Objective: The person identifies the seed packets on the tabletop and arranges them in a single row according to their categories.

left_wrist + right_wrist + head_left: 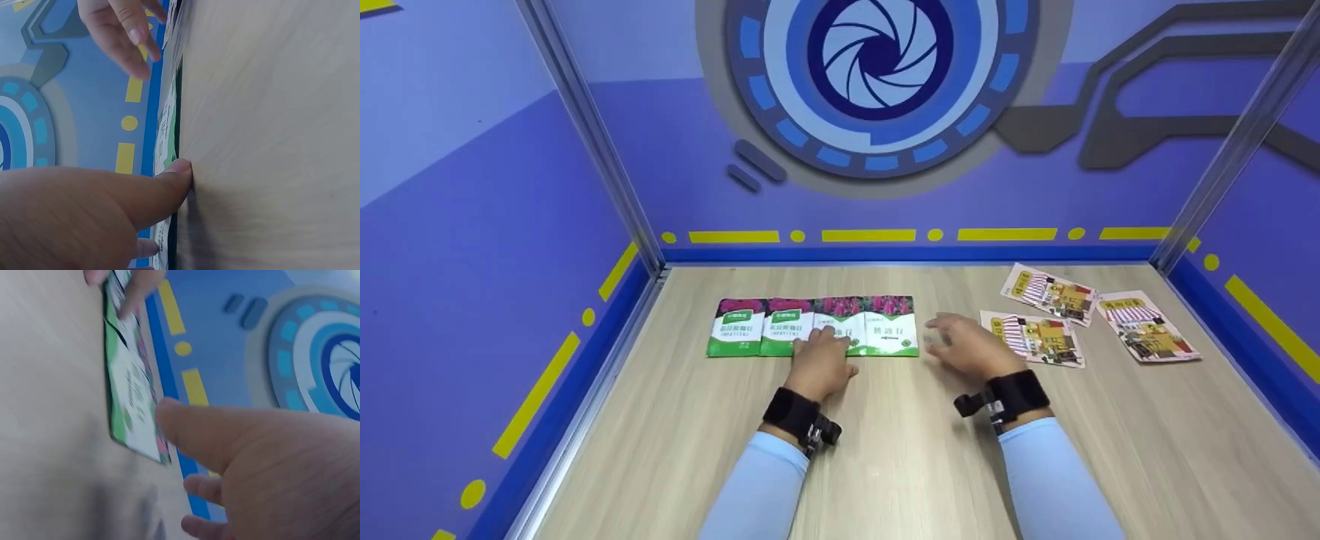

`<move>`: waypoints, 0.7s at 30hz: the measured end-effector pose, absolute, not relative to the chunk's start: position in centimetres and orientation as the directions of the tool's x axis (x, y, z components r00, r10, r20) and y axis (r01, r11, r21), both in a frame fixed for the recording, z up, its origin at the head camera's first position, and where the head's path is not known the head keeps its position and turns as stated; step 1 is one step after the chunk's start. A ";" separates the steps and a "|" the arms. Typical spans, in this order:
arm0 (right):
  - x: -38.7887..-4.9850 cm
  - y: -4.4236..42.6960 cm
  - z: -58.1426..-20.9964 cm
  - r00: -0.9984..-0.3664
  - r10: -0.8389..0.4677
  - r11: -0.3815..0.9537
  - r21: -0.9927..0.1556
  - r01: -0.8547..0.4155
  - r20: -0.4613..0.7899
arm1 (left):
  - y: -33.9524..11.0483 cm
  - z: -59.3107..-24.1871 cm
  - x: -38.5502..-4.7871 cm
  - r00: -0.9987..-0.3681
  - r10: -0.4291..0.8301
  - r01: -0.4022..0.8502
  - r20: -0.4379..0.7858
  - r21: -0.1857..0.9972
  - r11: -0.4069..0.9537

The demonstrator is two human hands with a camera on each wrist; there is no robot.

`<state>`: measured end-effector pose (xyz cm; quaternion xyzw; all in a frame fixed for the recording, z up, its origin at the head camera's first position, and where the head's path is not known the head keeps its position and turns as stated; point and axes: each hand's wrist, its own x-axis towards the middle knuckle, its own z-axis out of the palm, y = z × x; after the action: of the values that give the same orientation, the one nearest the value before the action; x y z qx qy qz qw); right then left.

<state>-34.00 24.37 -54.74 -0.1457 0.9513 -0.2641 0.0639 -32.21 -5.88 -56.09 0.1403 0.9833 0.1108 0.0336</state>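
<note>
A row of several green-and-white seed packets with flower pictures lies side by side on the table. My left hand (820, 363) rests its fingers on the third seed packet (840, 307) from the left, near its boundary with the second packet (786, 324). In the left wrist view the left thumb (175, 175) sits along the row's near edge. My right hand (971, 346) hovers just right of the rightmost packet (892, 330), its fingers loosely bent and holding nothing. The right wrist view shows that packet (132, 396) lying flat beyond the thumb.
Right of my right hand lie three pink picture packets with striped awnings: one (1039, 341) partly behind the hand, one (1050, 292) farther back, one (1147, 328) at the far right. The wooden table (885, 465) is bordered by blue-purple panels (660, 165) at the back and sides.
</note>
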 end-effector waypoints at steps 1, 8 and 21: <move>-34.1 25.2 -54.7 -0.956 -0.290 0.821 -0.522 -0.229 -0.037 | -5.9 -56.1 -32.2 -0.959 0.283 0.268 -0.035 0.229 0.936; -33.7 31.3 -54.2 -0.990 -0.136 0.858 -0.503 -0.102 -0.030 | -5.9 -56.1 -32.2 -0.960 0.276 0.260 -0.039 0.226 0.939; -32.5 37.2 -53.6 -0.969 -0.026 0.920 -0.385 0.074 -0.247 | -6.0 -56.4 -32.2 -0.966 0.258 0.248 -0.027 0.205 0.947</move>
<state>-32.50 37.20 -53.57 0.0123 0.9718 -0.1995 0.1248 -32.24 -5.98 -56.38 0.1282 0.9863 0.1003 0.0268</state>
